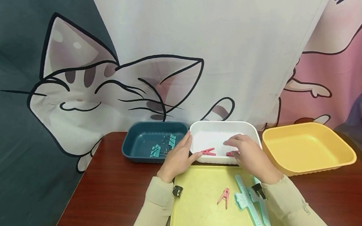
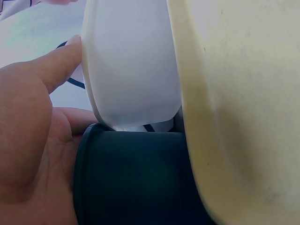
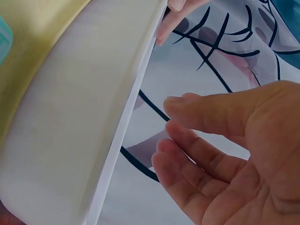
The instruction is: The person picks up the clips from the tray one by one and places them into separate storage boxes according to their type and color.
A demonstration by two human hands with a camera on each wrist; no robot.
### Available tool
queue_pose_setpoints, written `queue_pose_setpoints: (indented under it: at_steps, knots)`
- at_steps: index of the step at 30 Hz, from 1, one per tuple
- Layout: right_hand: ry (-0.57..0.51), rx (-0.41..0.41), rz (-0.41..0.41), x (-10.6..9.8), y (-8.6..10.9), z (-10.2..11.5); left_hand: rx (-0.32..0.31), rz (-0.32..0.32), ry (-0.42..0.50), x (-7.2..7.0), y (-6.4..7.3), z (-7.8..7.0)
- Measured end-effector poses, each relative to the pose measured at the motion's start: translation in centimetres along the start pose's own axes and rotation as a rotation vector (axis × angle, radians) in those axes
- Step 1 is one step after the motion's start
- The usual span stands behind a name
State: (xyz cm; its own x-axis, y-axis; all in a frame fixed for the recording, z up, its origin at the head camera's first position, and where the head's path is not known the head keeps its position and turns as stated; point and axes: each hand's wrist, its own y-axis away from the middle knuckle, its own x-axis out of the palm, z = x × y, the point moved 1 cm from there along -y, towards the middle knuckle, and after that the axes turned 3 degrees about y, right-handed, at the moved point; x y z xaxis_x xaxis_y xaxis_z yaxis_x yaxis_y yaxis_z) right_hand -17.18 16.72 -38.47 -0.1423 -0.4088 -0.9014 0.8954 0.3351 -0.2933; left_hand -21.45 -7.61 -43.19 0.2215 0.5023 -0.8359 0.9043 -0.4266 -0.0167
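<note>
A white plastic bin stands at the back of the table with two pink clothespins in it, one near the left and another partly hidden by my right hand. My left hand rests on the bin's left rim, thumb along the front edge, fingers extended. Over the inside of the bin is my right hand, fingers loosely bent; nothing shows between thumb and fingertips in the right wrist view. A third pink clothespin lies on the yellow tray in front.
Two mint-green long bag clips lie on the tray's right side, partly under my right wrist. At left, a dark blue bin holds several teal binder clips. A yellow bin stands at right. A printed cloth hangs behind.
</note>
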Motion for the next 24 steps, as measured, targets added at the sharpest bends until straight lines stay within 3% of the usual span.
queue_pose_setpoints:
  at_steps: [18, 24]
  knots:
    - [0.04, -0.169, 0.007, 0.6, 2.6, 1.6, 0.01, -0.001, -0.003, 0.1, -0.1, 0.2]
    - [0.062, -0.174, 0.04, 0.8, 3.4, 2.4, 0.021, -0.006, -0.013, 0.1, -0.1, 0.3]
